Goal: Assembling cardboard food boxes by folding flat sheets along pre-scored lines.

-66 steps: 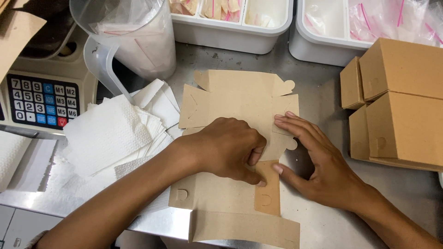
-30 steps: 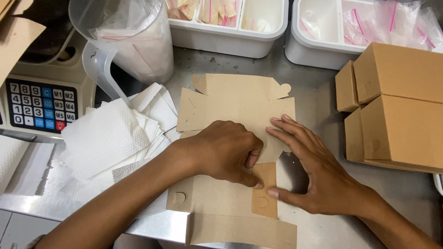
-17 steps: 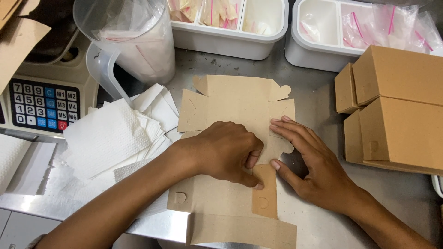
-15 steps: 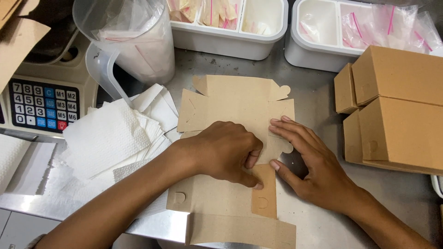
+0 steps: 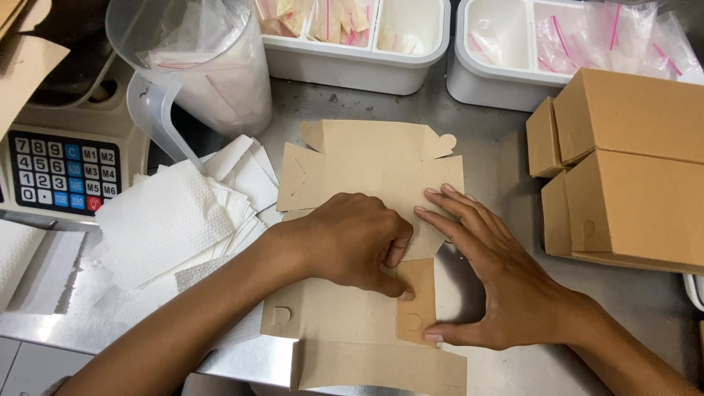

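Note:
A flat brown cardboard box blank (image 5: 367, 165) lies on the steel counter (image 5: 484, 154). My left hand (image 5: 352, 242) rests on its middle, fingers curled, thumb pressing down a folded side flap (image 5: 416, 304). My right hand (image 5: 506, 282) lies at the blank's right edge, fingers spread over the cardboard and thumb against the flap's lower end. Neither hand lifts the blank; both press it flat.
Stacked folded brown boxes (image 5: 631, 169) stand at the right. White paper napkins (image 5: 176, 220) lie left of the blank, beside a weighing scale with keypad (image 5: 62, 176). A clear plastic jug (image 5: 202, 66) and two white bins (image 5: 367, 44) (image 5: 513, 59) with small bags sit behind.
My right hand has shifted a little up and inward along the blank's right edge. My left hand stays pressed on the flap.

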